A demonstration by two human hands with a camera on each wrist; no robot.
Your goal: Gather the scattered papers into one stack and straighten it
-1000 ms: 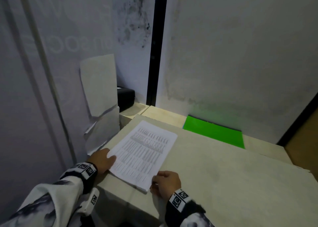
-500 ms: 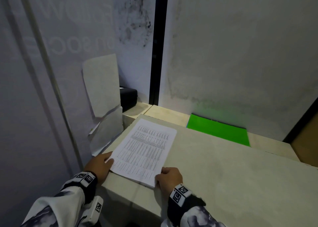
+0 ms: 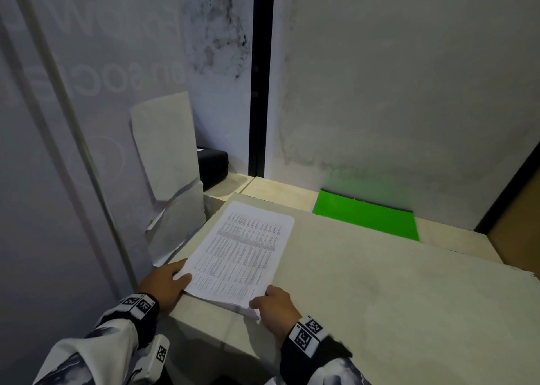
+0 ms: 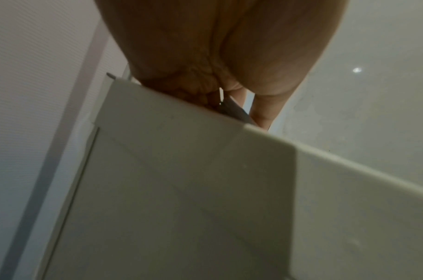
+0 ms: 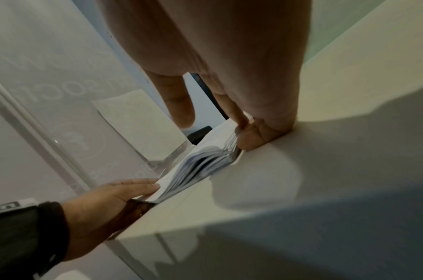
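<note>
A stack of printed papers [image 3: 242, 253] lies on the beige table [image 3: 380, 297], along its left edge. A few lower sheets stick out at the near right corner. My left hand [image 3: 166, 279] presses with straight fingers against the stack's near left corner, thumb on the top sheet. In the right wrist view the left hand [image 5: 124, 191] lies flat against the fanned sheet edges [image 5: 198, 163]. My right hand [image 3: 271, 303] is curled at the near right corner. There its thumb [image 5: 253, 140] and a finger pinch the sheets.
More sheets [image 3: 166, 139] lean against the left wall, and crumpled ones [image 3: 175, 227] sit below them beside the table. A black box [image 3: 211, 165] stands in the back corner. A green folder [image 3: 365, 213] lies on the lower ledge by the far wall.
Both hands stay at the stack's near corners. The stack has shifted only slightly between them, and the head view has tilted a little.
</note>
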